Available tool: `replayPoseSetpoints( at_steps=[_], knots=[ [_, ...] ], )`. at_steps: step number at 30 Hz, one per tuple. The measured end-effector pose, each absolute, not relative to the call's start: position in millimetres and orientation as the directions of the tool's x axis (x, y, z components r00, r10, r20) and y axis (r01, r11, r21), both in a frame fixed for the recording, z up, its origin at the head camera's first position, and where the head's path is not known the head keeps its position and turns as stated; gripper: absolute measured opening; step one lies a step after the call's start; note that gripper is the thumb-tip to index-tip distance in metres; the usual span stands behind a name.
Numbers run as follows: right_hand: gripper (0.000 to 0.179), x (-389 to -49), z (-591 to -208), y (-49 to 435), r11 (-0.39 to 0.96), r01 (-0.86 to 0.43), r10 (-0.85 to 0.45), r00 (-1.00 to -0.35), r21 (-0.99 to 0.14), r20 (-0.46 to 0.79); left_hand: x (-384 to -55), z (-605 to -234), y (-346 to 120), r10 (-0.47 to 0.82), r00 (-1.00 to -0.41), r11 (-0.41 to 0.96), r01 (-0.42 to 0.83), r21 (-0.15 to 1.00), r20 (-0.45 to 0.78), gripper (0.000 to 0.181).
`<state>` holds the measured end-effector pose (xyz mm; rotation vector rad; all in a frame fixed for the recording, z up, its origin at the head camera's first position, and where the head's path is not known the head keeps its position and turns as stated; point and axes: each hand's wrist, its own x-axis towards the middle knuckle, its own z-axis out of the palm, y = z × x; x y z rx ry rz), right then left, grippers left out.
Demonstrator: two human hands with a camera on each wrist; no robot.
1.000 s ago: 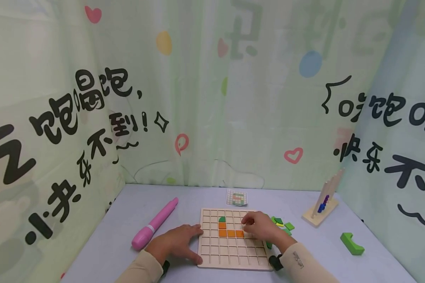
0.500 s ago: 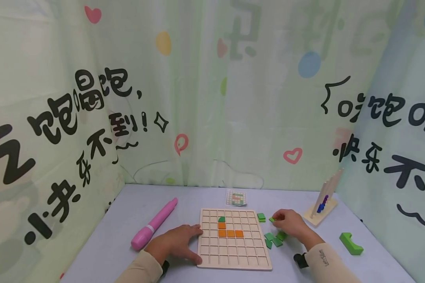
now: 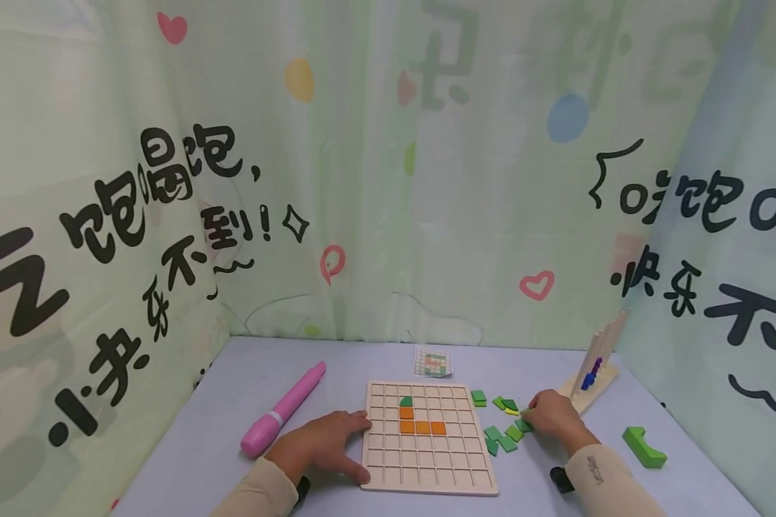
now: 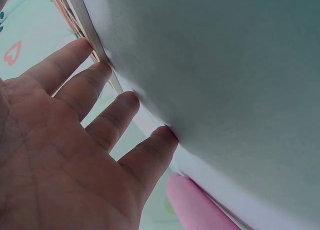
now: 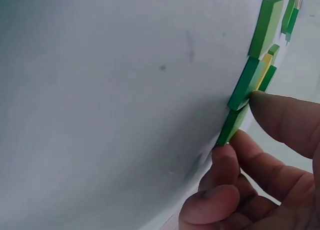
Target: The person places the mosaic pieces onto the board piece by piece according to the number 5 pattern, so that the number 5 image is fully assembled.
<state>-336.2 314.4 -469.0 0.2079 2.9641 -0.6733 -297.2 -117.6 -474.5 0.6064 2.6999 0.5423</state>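
Observation:
My left hand (image 3: 326, 443) lies at the left edge of a wooden grid board (image 3: 427, 459), thumb spread from the fingers. In the left wrist view its straight fingertips (image 4: 127, 98) meet the table along the board's side. One green rounded tile (image 3: 406, 401) and several orange tiles (image 3: 422, 427) fill an L-shaped run of squares. Right of the board, my right hand (image 3: 554, 416) is at the outer end of scattered green tiles. There its curled thumb and fingers pinch a green tile (image 5: 232, 124), beside a darker green tile (image 5: 246, 84).
More green tiles (image 3: 493, 433) and a yellow piece (image 3: 511, 412) lie between board and right hand. A pattern card (image 3: 432, 362) is behind the board. A pink stick (image 3: 284, 409) lies left; a wooden stand (image 3: 591, 373) and green arch block (image 3: 644, 446) are right.
My right hand has left the board and moved right, passing over the far green tiles, then nearer to the tiles' right end. The left hand and the board's tiles look unchanged.

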Motion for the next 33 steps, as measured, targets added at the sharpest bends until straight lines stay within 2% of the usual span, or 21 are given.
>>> replayPoseSetpoints(
  at_steps=[5,11,21,33],
  knots=[
    [0.027,-336.7,-464.5,310.4,0.891,0.201,0.152,-0.977,-0.408,-0.149,-297.3,-475.2,-118.3,0.463,-0.86,0.839,0.346,0.419,-0.217,0.09],
    [0.023,-335.2,-462.0,308.9,0.891,0.201,0.152,-0.977,-0.407,-0.15,-297.4,-475.5,-117.4,0.465,-0.858,0.84,0.352,0.414,-0.215,0.09],
    [0.014,-340.9,-468.9,312.8,0.862,0.179,0.138,-0.983,-0.473,-0.121,-296.9,-475.6,-117.5,0.472,-0.857,0.837,0.362,0.411,-0.208,0.09],
    [0.017,-344.4,-466.7,310.2,0.816,0.181,0.139,-0.983,-0.549,-0.118,-296.2,-474.3,-116.7,0.467,-0.859,0.838,0.354,0.415,-0.209,0.089]
  ],
)
